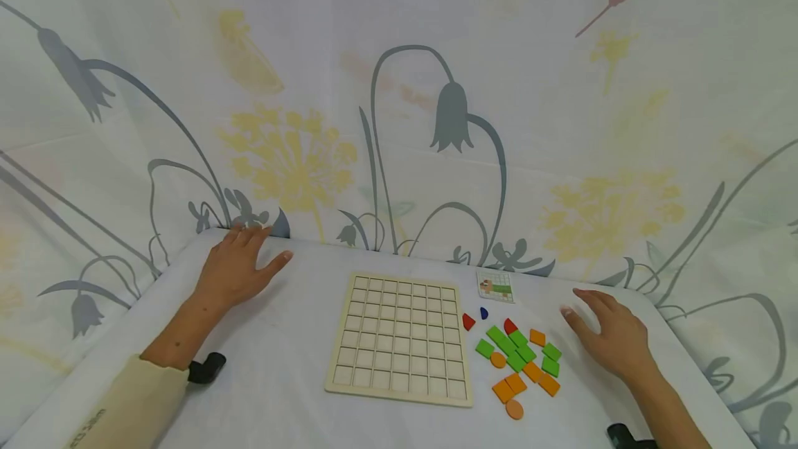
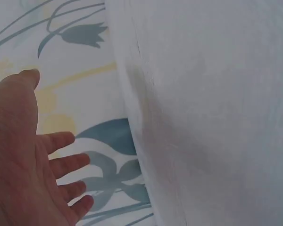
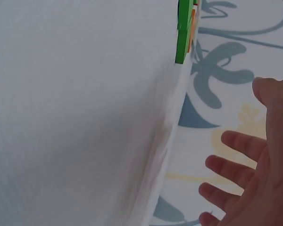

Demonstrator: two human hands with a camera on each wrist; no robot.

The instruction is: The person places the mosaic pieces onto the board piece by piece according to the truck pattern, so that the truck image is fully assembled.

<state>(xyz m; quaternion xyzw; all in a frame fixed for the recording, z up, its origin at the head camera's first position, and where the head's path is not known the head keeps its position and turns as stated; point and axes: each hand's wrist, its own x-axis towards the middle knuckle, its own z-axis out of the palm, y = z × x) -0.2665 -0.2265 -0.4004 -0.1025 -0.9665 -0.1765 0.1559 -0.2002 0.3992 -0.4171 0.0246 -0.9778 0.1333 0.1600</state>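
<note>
Backdrop: pale fabric printed with grey bellflowers and yellow dandelion heads, draped behind and continuous with the cover of the table (image 1: 293, 393).

Table: white-covered, rounded far corners.

Grid board (image 1: 402, 337): light wood, square cells, all cells bare; lies flat at the centre of the table, between the two hands.

Pattern card (image 1: 495, 285): small, gridded, with a green and orange figure; lies flat just beyond the far right corner of the board.

Coloured tiles (image 1: 519, 359): loose cluster directly right of the board. Green and orange squares, two orange discs on the near side, two red pieces and one small blue piece on the far side. Several tiles touch one another.

Left hand (image 1: 235, 269): flat on the table at the far left edge, well apart from the board; fingers spread and relaxed, grasping nothing. Beige sleeve (image 1: 134, 404) on the forearm.

Right hand (image 1: 611, 338): palm down on the table, right of the tile cluster and near it, not touching any tile; fingers (image 3: 236, 141) loosely extended, grasping nothing.
</note>
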